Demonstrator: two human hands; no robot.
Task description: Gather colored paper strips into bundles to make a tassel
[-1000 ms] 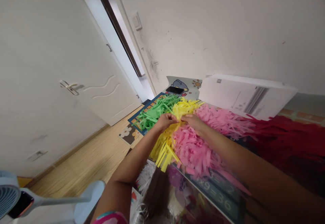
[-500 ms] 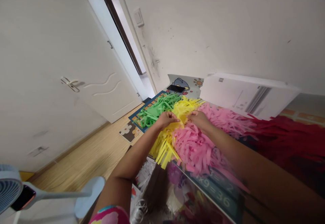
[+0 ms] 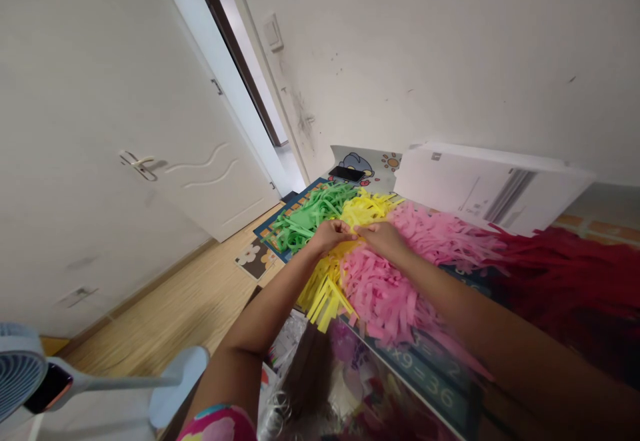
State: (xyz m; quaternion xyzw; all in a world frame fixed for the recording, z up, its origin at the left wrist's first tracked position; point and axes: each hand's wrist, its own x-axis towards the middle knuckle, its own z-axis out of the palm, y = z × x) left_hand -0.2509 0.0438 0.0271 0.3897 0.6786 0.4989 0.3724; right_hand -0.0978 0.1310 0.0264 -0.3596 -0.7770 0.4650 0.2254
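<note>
In the head view, the yellow strips (image 3: 367, 208) are thin, bright and floppy, in a messy heap just beside the pink strips (image 3: 380, 291). The left hand (image 3: 331, 234) and right hand (image 3: 383, 236) pinch the yellow strips, fingertips close together (how many, I can't quite tell). More yellow spreads under both hands.

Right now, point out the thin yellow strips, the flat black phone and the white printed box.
Thin yellow strips (image 3: 326, 288): head view, lower fringe.
Flat black phone (image 3: 347, 174): head view, upper face.
White printed box (image 3: 465, 184): head view, printed side.
</note>
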